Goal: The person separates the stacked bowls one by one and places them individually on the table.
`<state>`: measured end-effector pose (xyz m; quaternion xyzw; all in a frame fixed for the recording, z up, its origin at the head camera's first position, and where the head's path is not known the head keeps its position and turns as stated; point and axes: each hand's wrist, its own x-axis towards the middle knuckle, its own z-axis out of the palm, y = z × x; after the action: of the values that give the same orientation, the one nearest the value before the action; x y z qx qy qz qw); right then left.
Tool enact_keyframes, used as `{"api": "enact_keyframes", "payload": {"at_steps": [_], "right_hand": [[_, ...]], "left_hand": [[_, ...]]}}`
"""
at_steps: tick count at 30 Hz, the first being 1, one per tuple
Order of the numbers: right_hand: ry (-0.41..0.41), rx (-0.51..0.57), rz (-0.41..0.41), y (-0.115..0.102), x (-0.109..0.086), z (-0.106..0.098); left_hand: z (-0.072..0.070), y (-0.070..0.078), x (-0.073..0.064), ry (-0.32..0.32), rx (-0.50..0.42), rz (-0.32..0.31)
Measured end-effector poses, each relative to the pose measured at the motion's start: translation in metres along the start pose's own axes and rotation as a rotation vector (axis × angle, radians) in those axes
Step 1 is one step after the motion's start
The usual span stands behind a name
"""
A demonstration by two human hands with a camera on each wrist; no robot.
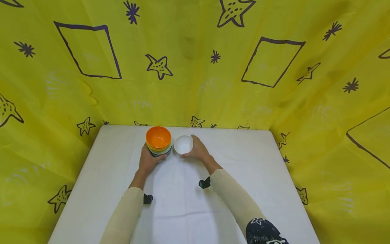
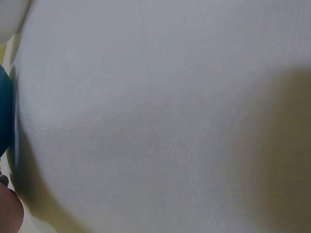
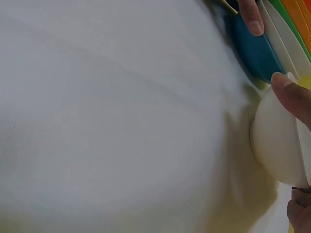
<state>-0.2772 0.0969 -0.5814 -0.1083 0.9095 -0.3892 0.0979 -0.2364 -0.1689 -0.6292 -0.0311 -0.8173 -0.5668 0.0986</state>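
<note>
A stack of nested bowls (image 1: 159, 138) stands near the far side of the table, an orange one on top and a dark blue bowl (image 3: 255, 48) at the bottom. My left hand (image 1: 148, 161) grips the stack from the left, its thumb across the near side of the lowest bowl. Just right of the stack is a white bowl (image 1: 183, 145), held by my right hand (image 1: 198, 149) with the thumb in front and fingers round the right side. In the right wrist view, the white bowl's base is close to the cloth; whether it touches is unclear.
A white cloth (image 1: 182, 200) covers the table. Yellow curtains (image 1: 189, 91) with drawn stars and frames hang behind it and along both sides. Small dark devices (image 1: 204, 183) protrude from beneath both wrists.
</note>
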Motion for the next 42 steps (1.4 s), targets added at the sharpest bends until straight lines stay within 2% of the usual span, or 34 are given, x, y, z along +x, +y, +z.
{"api": "enact_keyframes", "payload": {"at_steps": [9,15,21,27,37,42], "right_hand": [[-0.002,-0.019,0.033,-0.003,-0.002,-0.001],[0.023,-0.018,0.02,-0.009,0.0,-0.003],[0.032,-0.08,-0.008,-0.02,0.007,-0.004],[0.047,-0.061,-0.042,-0.04,0.014,-0.005],[-0.04,-0.068,-0.126,-0.091,0.025,0.002],[-0.071,-0.059,-0.166,-0.107,0.027,0.011]], "left_hand": [[0.001,0.003,-0.002,0.001,0.002,-0.023],[0.001,0.006,-0.004,0.0,0.007,-0.014],[0.0,0.007,-0.004,-0.002,0.032,-0.026],[-0.002,0.007,-0.004,-0.008,0.037,-0.037],[-0.003,0.004,-0.001,0.005,0.05,-0.027],[-0.002,0.003,0.0,-0.004,0.049,-0.024]]}}
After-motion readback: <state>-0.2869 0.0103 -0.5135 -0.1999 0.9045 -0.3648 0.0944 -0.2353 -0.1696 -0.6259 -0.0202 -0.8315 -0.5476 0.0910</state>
